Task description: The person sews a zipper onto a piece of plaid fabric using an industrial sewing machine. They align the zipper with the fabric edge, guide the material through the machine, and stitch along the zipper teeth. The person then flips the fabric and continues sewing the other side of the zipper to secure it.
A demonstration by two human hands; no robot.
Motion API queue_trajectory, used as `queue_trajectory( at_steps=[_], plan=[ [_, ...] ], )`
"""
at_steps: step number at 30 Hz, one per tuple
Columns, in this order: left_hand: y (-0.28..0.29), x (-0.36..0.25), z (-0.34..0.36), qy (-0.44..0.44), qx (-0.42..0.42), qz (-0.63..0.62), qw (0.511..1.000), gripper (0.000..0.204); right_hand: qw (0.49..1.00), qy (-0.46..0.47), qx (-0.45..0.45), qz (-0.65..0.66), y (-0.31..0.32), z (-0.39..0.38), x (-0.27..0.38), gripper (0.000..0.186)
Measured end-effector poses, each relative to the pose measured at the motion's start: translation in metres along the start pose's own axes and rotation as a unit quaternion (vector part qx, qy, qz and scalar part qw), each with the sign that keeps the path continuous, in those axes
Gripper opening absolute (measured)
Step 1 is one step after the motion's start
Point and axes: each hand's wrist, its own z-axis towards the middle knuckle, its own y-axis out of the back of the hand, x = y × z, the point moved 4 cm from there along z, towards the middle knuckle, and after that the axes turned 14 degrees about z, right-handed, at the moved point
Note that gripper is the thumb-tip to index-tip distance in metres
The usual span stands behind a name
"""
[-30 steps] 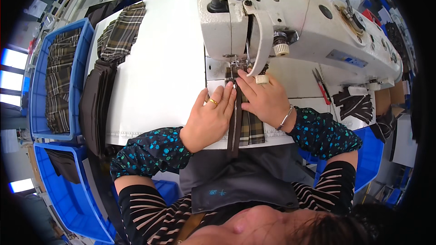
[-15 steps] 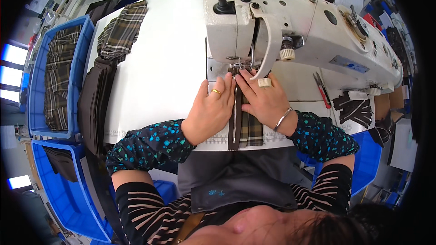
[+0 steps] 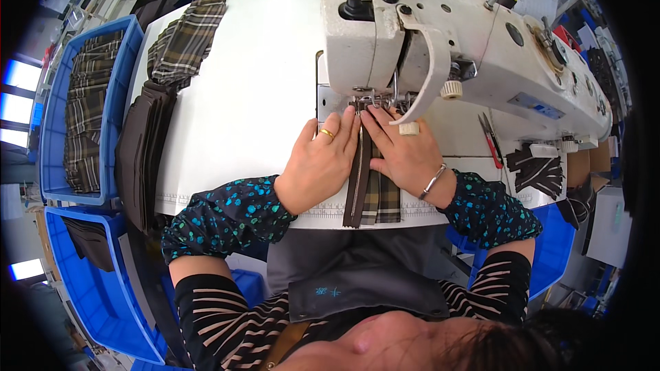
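A dark brown zipper [image 3: 357, 192] runs from under the sewing machine's [image 3: 361, 55] needle area toward the table's front edge, its lower end hanging at that edge. Along its right side lies a strip of plaid fabric [image 3: 388, 199], partly covered by my right hand. My left hand [image 3: 317, 168], with a ring on it, rests flat, fingertips on the zipper's left side just before the presser foot [image 3: 364, 98]. My right hand [image 3: 410, 158] lies with fingers stretched on the zipper and plaid fabric. Its fingertips are partly hidden near the machine's white curved guard [image 3: 434, 62].
At left stand a blue bin [image 3: 48, 151] of folded plaid pieces and a lower blue bin [image 3: 75, 288]. Stacked dark fabric [image 3: 143, 158] and plaid pieces [image 3: 185, 41] lie on the table's left. Red-handled scissors [image 3: 492, 144] and a bundle of dark strips [image 3: 536, 173] are at right.
The view has shifted slightly, so the machine sits farther right. The zipper now slants a little, its lower end toward the left. Both hands keep nearly the same pose.
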Motion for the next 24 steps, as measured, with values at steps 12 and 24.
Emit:
queue_trajectory(
  at_steps=[12,24],
  plan=[
    [-0.002,0.004,0.0026,-0.013,-0.014,-0.03,0.999,0.06,1.0,0.002,0.004,-0.005,0.0007,0.0004,-0.0002,0.087],
    [-0.0061,0.0021,0.0076,0.012,-0.046,-0.066,0.997,0.056,1.0,-0.005,0.011,-0.02,0.0063,-0.001,-0.0006,0.088]
  ],
)
